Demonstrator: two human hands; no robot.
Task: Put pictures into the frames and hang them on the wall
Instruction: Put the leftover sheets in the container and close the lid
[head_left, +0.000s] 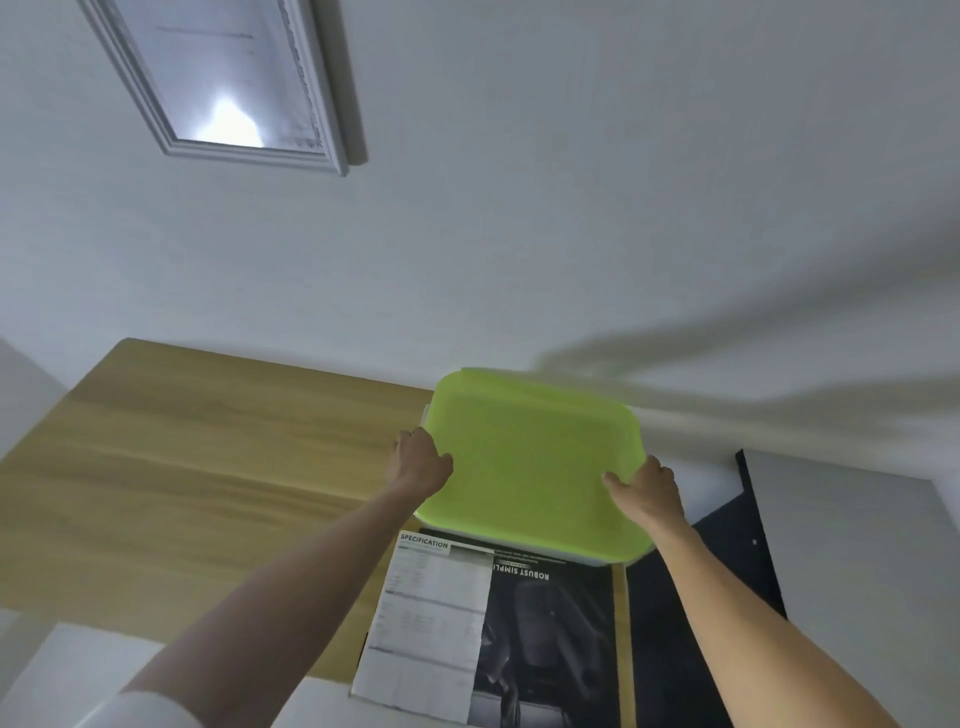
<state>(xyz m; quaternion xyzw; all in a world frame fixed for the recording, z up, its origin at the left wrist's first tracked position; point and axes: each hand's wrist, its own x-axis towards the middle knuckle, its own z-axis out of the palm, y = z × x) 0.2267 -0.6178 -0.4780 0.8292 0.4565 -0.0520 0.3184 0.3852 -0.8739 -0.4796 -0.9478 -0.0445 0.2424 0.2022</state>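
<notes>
A lime-green plastic lid (530, 462) sits on a white box at the back of the wooden table (182, 467). My left hand (421, 462) grips the lid's left edge and my right hand (647, 491) grips its right edge, thumbs on top. In front of the box lies a printed sheet (498, 623), half white with a "SPECIFICATION" heading and half dark with a picture. A grey picture frame (228, 83) with a pale picture hangs on the wall at the upper left.
A black panel (737, 551) stands at the table's right side against the white wall (571, 208). A white surface (67, 670) shows at the lower left below the table edge.
</notes>
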